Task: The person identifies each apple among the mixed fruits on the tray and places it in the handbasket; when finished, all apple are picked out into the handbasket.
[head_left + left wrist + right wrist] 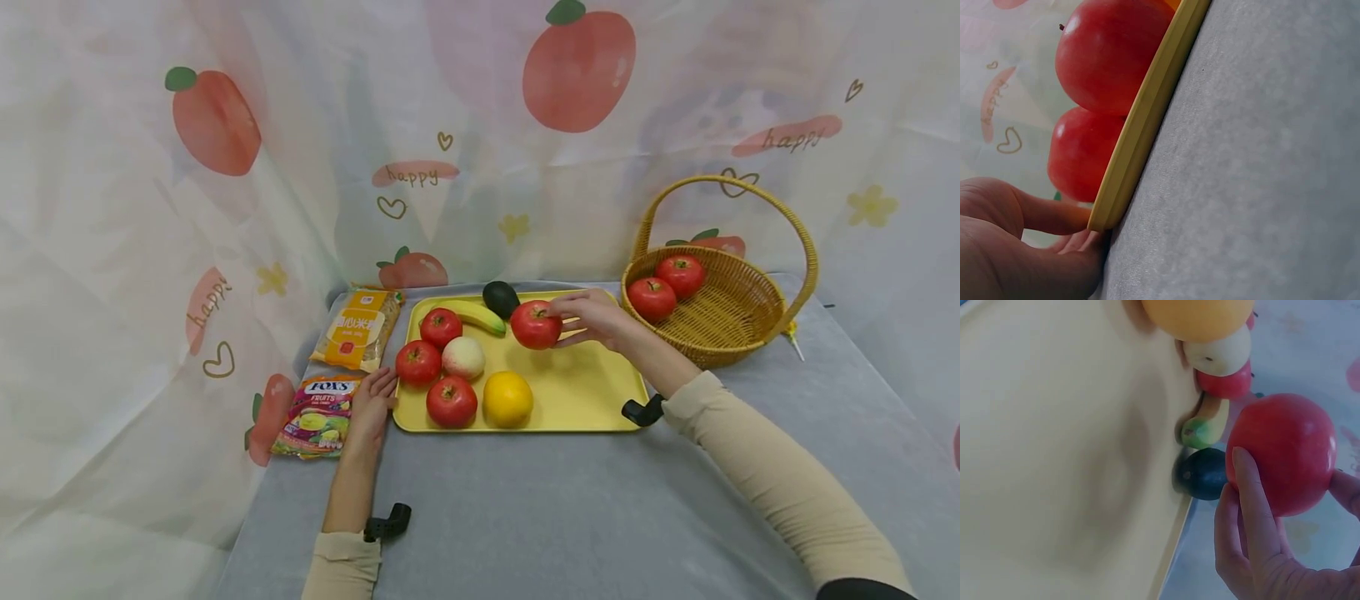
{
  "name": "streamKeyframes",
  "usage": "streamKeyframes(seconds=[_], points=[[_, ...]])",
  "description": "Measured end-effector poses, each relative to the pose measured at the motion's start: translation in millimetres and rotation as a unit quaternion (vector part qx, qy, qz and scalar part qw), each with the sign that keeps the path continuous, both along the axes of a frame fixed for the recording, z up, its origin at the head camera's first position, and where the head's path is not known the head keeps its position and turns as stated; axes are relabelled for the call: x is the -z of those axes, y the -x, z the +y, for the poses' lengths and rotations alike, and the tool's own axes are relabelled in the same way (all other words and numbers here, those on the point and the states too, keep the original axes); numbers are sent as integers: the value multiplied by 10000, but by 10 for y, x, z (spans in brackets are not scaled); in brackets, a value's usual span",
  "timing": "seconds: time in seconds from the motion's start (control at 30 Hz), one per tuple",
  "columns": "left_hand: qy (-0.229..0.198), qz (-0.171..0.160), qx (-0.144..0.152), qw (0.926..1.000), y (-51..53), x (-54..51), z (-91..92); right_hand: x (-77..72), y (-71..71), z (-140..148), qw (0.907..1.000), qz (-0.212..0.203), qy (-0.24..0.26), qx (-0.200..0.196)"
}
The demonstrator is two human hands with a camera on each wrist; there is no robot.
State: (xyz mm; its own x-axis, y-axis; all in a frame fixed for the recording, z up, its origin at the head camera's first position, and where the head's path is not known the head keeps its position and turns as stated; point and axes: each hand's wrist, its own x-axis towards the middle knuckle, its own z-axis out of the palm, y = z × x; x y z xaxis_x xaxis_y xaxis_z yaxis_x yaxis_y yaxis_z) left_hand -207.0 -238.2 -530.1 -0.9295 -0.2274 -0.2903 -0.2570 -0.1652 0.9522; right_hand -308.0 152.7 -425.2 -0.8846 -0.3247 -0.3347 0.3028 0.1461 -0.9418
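My right hand (596,318) holds a red apple (536,325) between thumb and fingertips, raised above the yellow tray (585,392). In the right wrist view the apple (1285,450) hangs apart from the avocado (1204,474) and banana (1200,431). At the tray's left edge, my left hand (372,404) pinches the rim, as the left wrist view shows at the tray corner (1107,209). On the tray, several red apples (451,402) lie around a pale peach (463,357), with an orange (507,399) at the front. The banana (480,317) and dark avocado (501,298) lie toward the back.
A wicker basket (738,333) with a tall handle and two red apples (651,299) inside stands right of the tray. To the left lie a grain bag (360,329) and a candy bag (315,421). Grey cloth (525,517) covers the table; a printed curtain hangs behind.
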Motion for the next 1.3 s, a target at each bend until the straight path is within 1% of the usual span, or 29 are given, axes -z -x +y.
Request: streamKeyframes(seconds=[0.33, 0.5, 0.77, 0.97, 1.3], points=[[-1, 25, -1, 10000, -9, 1, 7, -2, -56, 158, 10000, 27, 54, -1], [-19, 59, -10, 10000, -6, 0, 5, -34, -100, 234, 10000, 49, 13, 52], [-28, -23, -6, 10000, -15, -17, 9, -68, -121, 358, 9998, 50, 128, 144], [-50, -5, 24, 10000, -30, -18, 14, -117, -163, 449, 9999, 50, -11, 112], [-42, -65, -29, 10000, -8, -16, 6, -187, -206, 553, 9995, 224, 133, 168]])
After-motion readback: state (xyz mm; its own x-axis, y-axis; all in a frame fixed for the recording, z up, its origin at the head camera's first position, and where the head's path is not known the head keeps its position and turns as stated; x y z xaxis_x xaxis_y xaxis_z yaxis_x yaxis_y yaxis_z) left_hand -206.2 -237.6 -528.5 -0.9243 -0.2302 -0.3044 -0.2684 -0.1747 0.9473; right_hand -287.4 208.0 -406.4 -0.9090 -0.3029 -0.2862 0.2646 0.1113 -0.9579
